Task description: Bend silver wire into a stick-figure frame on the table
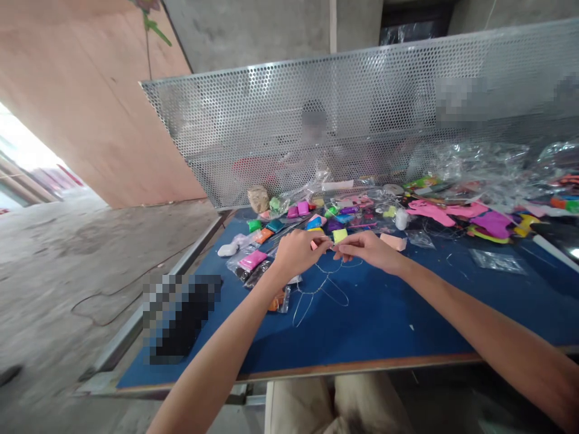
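Over the middle of the table, my left hand [299,252] and my right hand [370,248] meet with their fingertips almost touching. Both are closed in a pinch on a thin bent wire [322,289], whose looped shape hangs below them and in front of the blue tabletop [380,319]. Several narrow loops point down towards the table's front edge. The exact spot where the fingers grip the wire is too small to make out. Just behind my fingers are a yellow block [340,235] and a peach-coloured block [393,242].
Bagged coloured clay, including a pink pack [252,260], lies left of my hands. Behind stand a perforated metal screen [271,120] and a pile of clear plastic bags [484,166]. Pink pieces [434,212] and a white bottle [401,219] lie right. A blurred-out dark object [185,319] sits at the left edge.
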The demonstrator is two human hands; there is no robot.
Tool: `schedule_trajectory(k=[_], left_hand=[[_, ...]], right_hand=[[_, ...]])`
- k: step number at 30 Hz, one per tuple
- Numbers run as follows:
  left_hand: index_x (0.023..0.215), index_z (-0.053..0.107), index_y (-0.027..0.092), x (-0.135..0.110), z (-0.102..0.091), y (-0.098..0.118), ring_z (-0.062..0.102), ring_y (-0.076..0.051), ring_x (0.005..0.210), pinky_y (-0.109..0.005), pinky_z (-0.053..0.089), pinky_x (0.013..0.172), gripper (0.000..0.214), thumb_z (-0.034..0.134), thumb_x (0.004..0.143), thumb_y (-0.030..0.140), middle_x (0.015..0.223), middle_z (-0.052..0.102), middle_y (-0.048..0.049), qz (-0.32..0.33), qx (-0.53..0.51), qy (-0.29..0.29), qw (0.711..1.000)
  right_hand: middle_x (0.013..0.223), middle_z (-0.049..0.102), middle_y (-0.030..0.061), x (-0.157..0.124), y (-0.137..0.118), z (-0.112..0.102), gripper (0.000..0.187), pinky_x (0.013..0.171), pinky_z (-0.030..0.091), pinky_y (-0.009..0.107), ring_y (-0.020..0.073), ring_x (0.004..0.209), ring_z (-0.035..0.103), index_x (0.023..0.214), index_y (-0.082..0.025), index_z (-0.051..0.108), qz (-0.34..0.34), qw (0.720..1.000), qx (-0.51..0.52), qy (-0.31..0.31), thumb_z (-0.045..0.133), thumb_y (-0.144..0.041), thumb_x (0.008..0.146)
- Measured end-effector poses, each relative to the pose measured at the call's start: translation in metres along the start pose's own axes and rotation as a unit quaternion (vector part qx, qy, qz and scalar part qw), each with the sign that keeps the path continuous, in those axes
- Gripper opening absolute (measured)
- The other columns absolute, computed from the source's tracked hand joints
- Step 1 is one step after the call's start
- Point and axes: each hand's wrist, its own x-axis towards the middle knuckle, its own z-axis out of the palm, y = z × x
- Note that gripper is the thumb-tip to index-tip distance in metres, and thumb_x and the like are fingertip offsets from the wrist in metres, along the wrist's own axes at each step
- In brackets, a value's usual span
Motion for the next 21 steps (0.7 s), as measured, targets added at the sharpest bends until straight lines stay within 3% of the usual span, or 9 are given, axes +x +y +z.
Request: schedule_trajectory(k=[5, 10, 16, 21], left_hand=[[0.092, 0.076, 0.029, -0.010, 0.014, 0.002, 0.065, -0.015, 0.067, -0.025, 0.036, 0.057, 0.016, 0.061, 0.090, 0.034, 0.088, 0.076, -0.0002, 0.023, 0.073, 0.068, 0.995], [0.096, 0.077, 0.030, -0.018, 0.021, 0.003, 0.064, -0.015, 0.062, -0.026, 0.034, 0.055, 0.017, 0.062, 0.090, 0.035, 0.074, 0.074, -0.0013, 0.040, 0.099, 0.114, 0.988], [0.096, 0.074, 0.027, -0.020, 0.016, 0.006, 0.066, -0.017, 0.070, -0.029, 0.039, 0.062, 0.021, 0.054, 0.095, 0.028, 0.085, 0.076, -0.0035, 0.135, 0.168, 0.137, 0.967], [0.099, 0.073, 0.027, -0.020, 0.012, 0.011, 0.065, -0.017, 0.071, -0.029, 0.040, 0.062, 0.022, 0.051, 0.095, 0.024, 0.086, 0.076, -0.0050, 0.171, 0.213, 0.136, 0.952]], right_hand=[[0.080, 0.075, 0.0070, 0.000, 0.003, 0.010, 0.037, 0.061, 0.051, 0.027, 0.0145, 0.063, 0.064, 0.089, -0.017, 0.075, -0.009, 0.998, -0.016, 0.062, 0.062, -0.051, 0.087], [0.068, 0.071, 0.0039, -0.001, 0.004, 0.020, 0.037, 0.059, 0.051, 0.028, 0.0159, 0.058, 0.063, 0.079, -0.018, 0.071, -0.072, 0.987, -0.056, 0.135, 0.060, -0.052, 0.087], [0.060, 0.068, 0.0021, -0.005, -0.001, 0.026, 0.036, 0.053, 0.049, 0.028, 0.0156, 0.052, 0.060, 0.083, -0.020, 0.073, -0.103, 0.980, -0.049, 0.163, 0.057, -0.052, 0.090], [0.056, 0.066, 0.0013, -0.007, -0.003, 0.028, 0.038, 0.049, 0.048, 0.029, 0.0155, 0.047, 0.057, 0.091, -0.021, 0.076, -0.094, 0.980, -0.020, 0.175, 0.059, -0.055, 0.088]])
